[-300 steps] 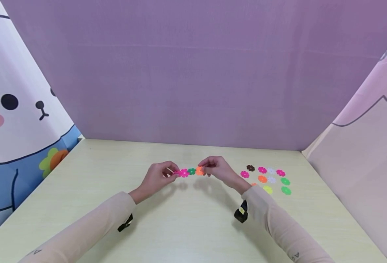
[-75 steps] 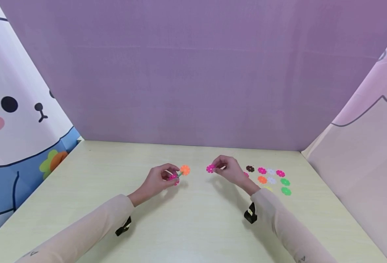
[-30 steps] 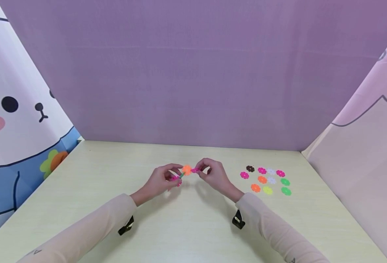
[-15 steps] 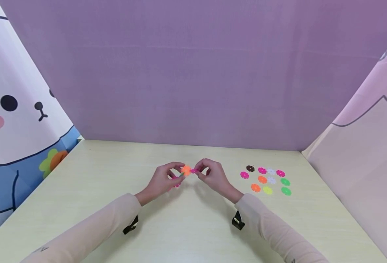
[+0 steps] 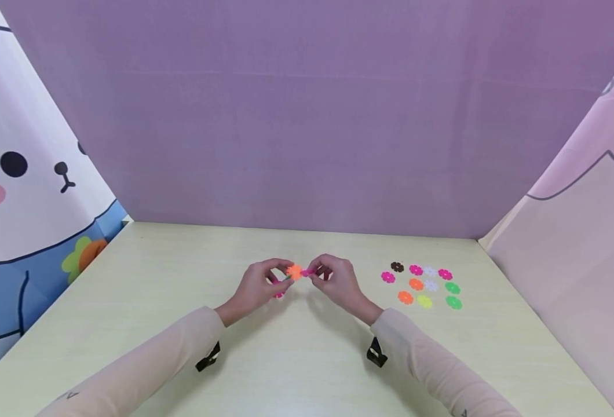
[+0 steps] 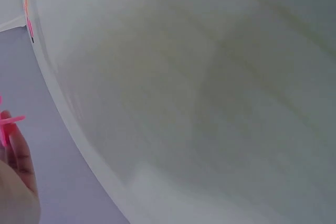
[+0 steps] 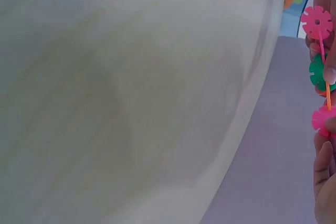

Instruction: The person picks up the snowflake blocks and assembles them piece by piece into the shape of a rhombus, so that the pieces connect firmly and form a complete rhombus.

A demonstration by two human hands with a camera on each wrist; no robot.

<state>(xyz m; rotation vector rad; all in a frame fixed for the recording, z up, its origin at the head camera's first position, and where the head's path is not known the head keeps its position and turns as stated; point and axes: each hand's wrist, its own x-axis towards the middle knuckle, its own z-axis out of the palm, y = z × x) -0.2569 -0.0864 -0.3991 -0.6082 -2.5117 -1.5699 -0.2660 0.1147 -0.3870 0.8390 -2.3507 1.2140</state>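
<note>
My left hand (image 5: 255, 288) pinches a short chain of interlocking snowflake discs near its orange disc (image 5: 295, 271). Between its fingers and thumb, in the right wrist view, a green disc (image 7: 317, 72) shows, with a pink disc (image 7: 317, 23) at the chain's far end. My right hand (image 5: 340, 284) pinches another pink disc (image 7: 321, 119), which meets the orange disc's edge at an angle. Whether their slots are fully engaged is hidden by the fingers. Both hands are held just above the table, fingertips close together. Part of a pink disc (image 6: 11, 121) appears in the left wrist view.
Loose discs lie flat on the table (image 5: 296, 359) to the right: a dark brown disc (image 5: 397, 267), a yellow disc (image 5: 424, 301), a green disc (image 5: 454, 302), and several pink, orange and white ones. A purple panel (image 5: 307, 145) stands behind.
Earlier, both hands held the chain. The right hand then held a separate pink disc and brought it left to the orange disc. Over the last half second, the hands have barely moved.
</note>
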